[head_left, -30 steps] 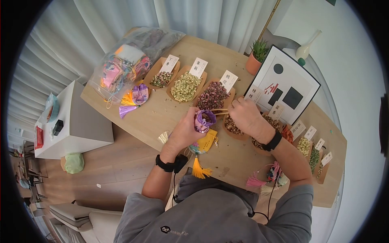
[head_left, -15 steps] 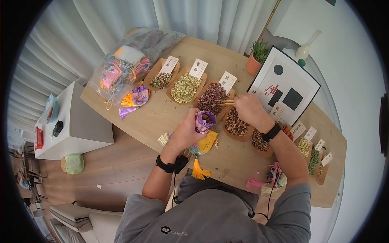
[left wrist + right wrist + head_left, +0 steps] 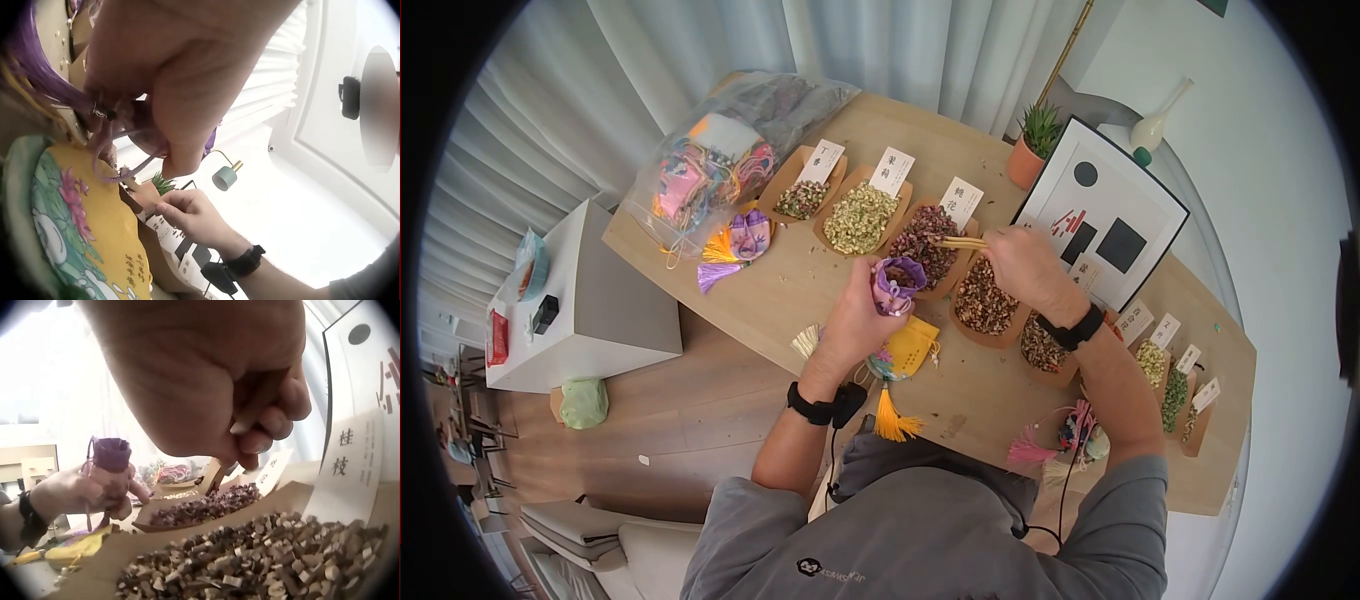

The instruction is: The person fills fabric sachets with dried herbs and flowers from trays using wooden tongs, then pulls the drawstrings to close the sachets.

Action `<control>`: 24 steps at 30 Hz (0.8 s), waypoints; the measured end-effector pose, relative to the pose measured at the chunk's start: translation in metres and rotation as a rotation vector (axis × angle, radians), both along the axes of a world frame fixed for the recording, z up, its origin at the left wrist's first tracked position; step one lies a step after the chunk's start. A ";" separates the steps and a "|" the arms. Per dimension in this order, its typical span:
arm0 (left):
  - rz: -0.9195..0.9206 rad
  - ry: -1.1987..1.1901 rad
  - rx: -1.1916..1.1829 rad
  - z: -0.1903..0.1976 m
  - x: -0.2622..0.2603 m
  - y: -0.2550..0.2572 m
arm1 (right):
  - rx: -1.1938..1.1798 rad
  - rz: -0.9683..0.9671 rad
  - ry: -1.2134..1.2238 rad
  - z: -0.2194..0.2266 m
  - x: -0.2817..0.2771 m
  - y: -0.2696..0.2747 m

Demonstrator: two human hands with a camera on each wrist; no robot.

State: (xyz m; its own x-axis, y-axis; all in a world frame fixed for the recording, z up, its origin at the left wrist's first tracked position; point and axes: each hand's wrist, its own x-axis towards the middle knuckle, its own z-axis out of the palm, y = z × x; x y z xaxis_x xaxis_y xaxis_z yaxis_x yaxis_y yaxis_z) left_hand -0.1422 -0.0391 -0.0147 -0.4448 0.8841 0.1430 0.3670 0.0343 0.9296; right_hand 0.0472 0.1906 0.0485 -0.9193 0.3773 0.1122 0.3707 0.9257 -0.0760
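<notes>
My left hand (image 3: 855, 318) grips a small purple pouch (image 3: 895, 283) with its mouth held open, just above a yellow pouch (image 3: 909, 349) lying on the wooden table (image 3: 790, 290). The purple pouch (image 3: 110, 456) also shows in the right wrist view, held upright. My right hand (image 3: 1022, 265) pinches wooden tongs (image 3: 960, 242) whose tips reach over the tray of dried pink rosebuds (image 3: 923, 243). A tray of brown bark pieces (image 3: 983, 302) lies right under that hand; its pieces (image 3: 269, 553) fill the right wrist view.
More paper trays with white labels hold green buds (image 3: 860, 216) and cloves (image 3: 801, 199). A clear bag of coloured pouches (image 3: 715, 160) sits at the far left, a framed print (image 3: 1100, 215) and potted plant (image 3: 1034, 140) at the back. Tasselled pouches (image 3: 1065, 436) lie near the front edge.
My right hand has moved the tongs from the open purple pouch back and left to the rosebud tray. The left hand has lifted the pouch slightly toward that tray.
</notes>
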 end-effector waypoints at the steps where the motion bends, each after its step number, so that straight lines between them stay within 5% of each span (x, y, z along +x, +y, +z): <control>1: 0.006 -0.009 0.000 0.001 0.000 0.001 | 0.028 0.020 0.040 0.010 0.001 -0.004; 10: 0.039 -0.027 0.027 0.005 0.003 0.009 | 0.252 0.265 0.204 0.073 0.001 -0.038; 17: -0.037 -0.088 0.049 0.008 0.007 0.011 | 0.505 0.458 0.193 0.072 -0.014 -0.062; 24: 0.018 -0.099 0.023 0.005 0.000 0.002 | 0.434 0.383 0.253 0.074 -0.006 -0.048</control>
